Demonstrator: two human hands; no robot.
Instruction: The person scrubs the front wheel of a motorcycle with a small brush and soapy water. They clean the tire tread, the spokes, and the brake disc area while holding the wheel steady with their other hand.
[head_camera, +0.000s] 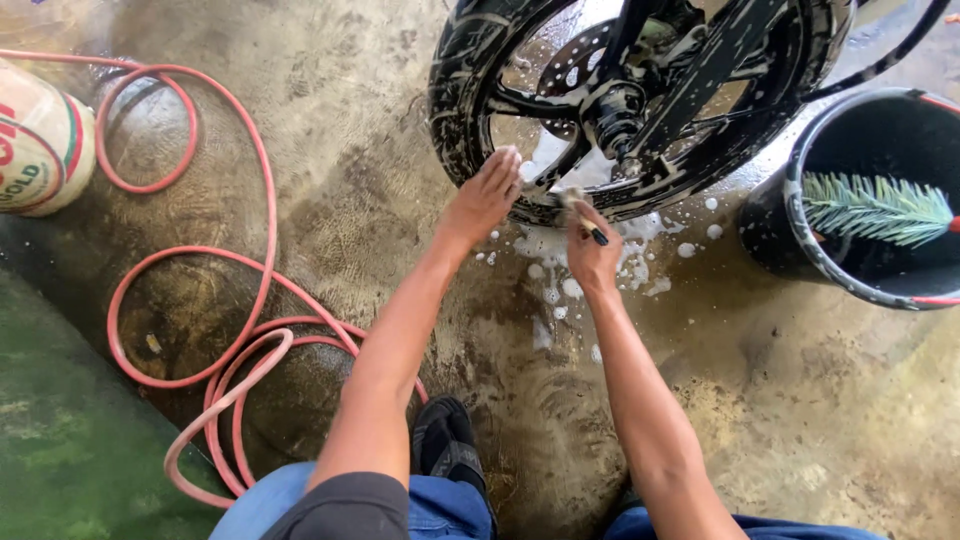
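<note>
in the head view, the left hand (487, 196) lay flat with fingers together against the tyre of the soapy black wheel (470, 95). the right hand (592, 257) was closed around a small brush (578, 207), its bristles touching the lower rim. foam lay on the wet floor (400, 200) below. a black bucket (800, 250) stood to the right, a pink hose (262, 190) to the left.

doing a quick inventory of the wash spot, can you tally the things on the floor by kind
motorcycle wheel: 1
small brush, held in the right hand against the soapy wheel: 1
black bucket with a green bristle brush inside: 1 bucket, 1 brush
pink hose, coiled: 1
printed sack: 1
black sandal: 1
The left hand rests on the tyre.
Total: 7
</note>
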